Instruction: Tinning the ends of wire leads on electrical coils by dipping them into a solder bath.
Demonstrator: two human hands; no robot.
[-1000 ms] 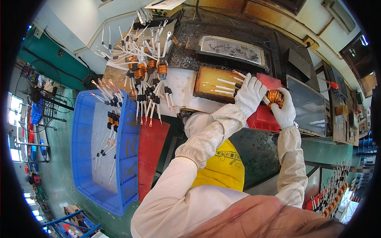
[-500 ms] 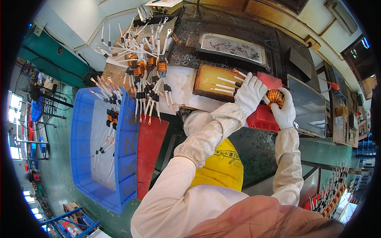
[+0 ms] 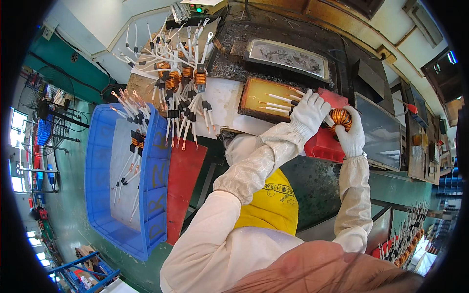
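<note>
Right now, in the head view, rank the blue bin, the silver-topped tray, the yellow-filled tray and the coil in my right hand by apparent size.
Blue bin, largest
Silver-topped tray and yellow-filled tray: unsure; your left hand covers part of the second
Copper coil, smallest

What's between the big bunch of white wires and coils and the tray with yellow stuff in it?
A white sheet lies between the bunch of wires and coils and the tray, as the head view shows.

Left hand (image 3: 309, 115), white-gloved, has fingers curled in; left forearm (image 3: 264, 158), sleeved, slants forward and rightward. Right hand (image 3: 352, 136), also gloved, bends fingers opposite thumb; right forearm (image 3: 355, 193) extends nearly straight forward.
</note>
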